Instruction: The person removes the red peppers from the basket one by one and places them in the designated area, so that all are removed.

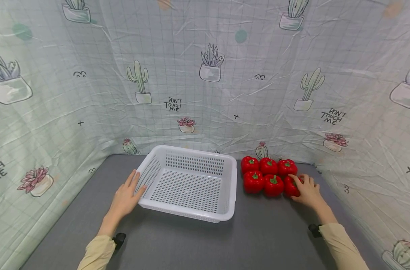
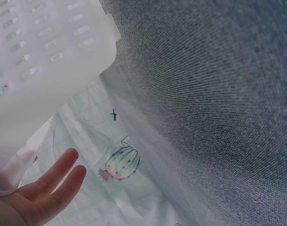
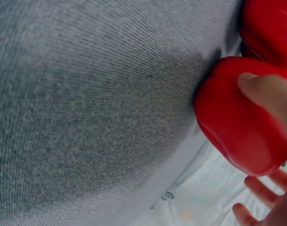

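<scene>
A white plastic basket (image 1: 184, 187) with slotted walls stands on the grey table. My left hand (image 1: 125, 195) touches its left rim, thumb over the edge. In the left wrist view two fingers (image 2: 56, 183) extend loosely beside the basket wall (image 2: 44, 84); the thumb is hidden there. Several red bell peppers (image 1: 253, 182) sit in two rows right of the basket. My right hand (image 1: 307, 191) grips the front-right bell pepper (image 1: 290, 186). In the right wrist view the thumb presses one side of that pepper (image 3: 242, 117), with fingers at the opposite side. It sits beside another pepper (image 3: 270, 28).
A grey cloth-covered table (image 1: 191, 247) lies under everything. Behind and at both sides hangs a pale curtain (image 1: 225, 97) printed with cacti, close to the table's back edge. A black wrist strap (image 1: 118, 240) is on the left wrist.
</scene>
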### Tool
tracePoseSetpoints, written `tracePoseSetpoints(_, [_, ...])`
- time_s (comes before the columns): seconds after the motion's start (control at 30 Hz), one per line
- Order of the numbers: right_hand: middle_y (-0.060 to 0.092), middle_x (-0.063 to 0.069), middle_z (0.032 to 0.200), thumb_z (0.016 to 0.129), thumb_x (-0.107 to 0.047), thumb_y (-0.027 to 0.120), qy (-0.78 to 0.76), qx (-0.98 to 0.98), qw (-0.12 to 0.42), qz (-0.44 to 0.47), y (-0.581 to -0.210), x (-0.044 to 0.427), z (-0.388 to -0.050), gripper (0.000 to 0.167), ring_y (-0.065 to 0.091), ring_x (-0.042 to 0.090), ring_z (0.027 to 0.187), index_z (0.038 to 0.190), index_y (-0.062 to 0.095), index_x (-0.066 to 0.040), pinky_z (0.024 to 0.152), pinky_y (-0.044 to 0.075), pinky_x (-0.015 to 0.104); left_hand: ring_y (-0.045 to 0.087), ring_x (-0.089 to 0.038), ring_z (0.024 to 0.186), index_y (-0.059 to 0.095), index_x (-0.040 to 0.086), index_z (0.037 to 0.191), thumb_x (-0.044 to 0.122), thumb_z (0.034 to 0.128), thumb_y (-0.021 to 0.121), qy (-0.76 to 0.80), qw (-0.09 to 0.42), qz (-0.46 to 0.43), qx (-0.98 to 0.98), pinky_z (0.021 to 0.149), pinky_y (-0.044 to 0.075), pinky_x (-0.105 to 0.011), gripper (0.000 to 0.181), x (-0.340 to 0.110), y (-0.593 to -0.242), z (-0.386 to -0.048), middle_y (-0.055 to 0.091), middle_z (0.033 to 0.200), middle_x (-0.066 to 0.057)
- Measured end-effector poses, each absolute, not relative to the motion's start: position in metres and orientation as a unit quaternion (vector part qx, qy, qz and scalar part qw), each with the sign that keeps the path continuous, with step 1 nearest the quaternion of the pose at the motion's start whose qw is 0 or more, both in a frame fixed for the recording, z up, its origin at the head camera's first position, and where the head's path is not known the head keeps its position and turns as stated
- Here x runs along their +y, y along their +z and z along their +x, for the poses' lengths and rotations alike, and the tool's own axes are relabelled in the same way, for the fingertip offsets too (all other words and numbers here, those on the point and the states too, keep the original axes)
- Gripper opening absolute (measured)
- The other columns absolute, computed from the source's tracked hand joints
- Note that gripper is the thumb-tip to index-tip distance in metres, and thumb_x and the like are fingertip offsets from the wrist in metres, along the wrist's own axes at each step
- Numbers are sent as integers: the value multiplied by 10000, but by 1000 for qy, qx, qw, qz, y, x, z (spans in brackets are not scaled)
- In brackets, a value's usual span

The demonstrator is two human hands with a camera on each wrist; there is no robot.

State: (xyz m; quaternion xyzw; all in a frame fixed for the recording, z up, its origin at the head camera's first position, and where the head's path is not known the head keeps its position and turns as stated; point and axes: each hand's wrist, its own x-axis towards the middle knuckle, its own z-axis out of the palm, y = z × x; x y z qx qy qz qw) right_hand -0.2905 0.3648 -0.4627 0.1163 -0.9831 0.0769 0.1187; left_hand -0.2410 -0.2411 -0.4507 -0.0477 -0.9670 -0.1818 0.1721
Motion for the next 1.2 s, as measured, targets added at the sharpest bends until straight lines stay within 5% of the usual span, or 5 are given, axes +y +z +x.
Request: tracePoseSetpoints(1.2, [297, 283, 1210, 680, -208, 758, 59, -984, 132, 104, -472, 365, -293, 839, 295, 502, 1050, 1349, 254, -161, 695, 271, 657, 408, -522, 1125, 276, -32, 1374, 349, 913, 424, -181, 177, -54, -966, 890, 329, -610, 616, -241, -451, -240, 230, 1433, -241])
